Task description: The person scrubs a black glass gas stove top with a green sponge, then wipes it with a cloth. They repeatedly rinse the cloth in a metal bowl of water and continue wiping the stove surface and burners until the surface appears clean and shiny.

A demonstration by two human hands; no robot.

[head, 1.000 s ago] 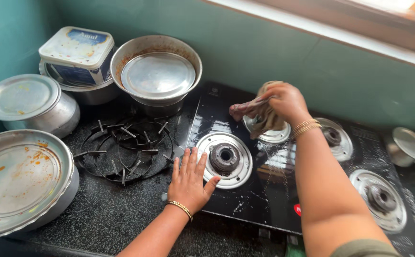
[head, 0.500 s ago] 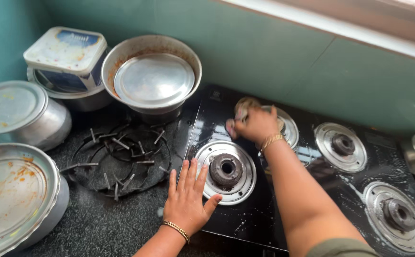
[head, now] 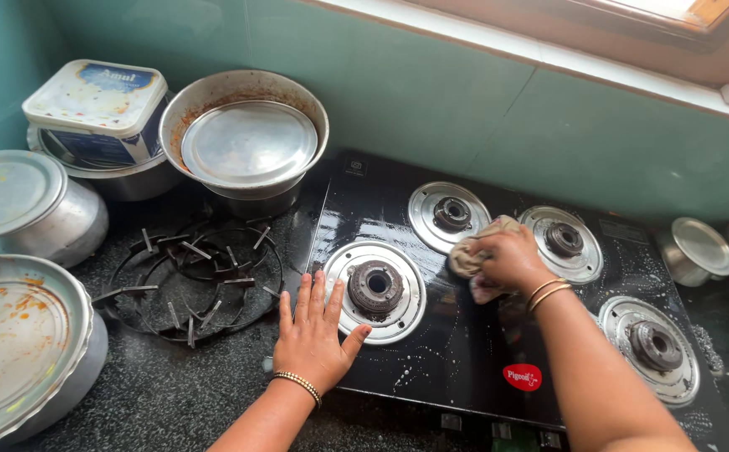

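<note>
Cloth bunched in your right hand scrubs the glass stove; your left hand, spread flat, steadies it.

We see a home kitchen: a black glass gas stove with four burners, steel pots and teal wall tiles.

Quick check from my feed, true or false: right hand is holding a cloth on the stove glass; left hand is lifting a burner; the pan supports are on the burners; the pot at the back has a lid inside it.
1. The right hand presses a cloth on the black stove top. True.
2. The left hand lifts a burner. False: it lies flat at the stove's left edge.
3. Pan supports sit on the burners. False: stacked on the counter, left.
4. The back pot holds a steel lid. True.
</note>
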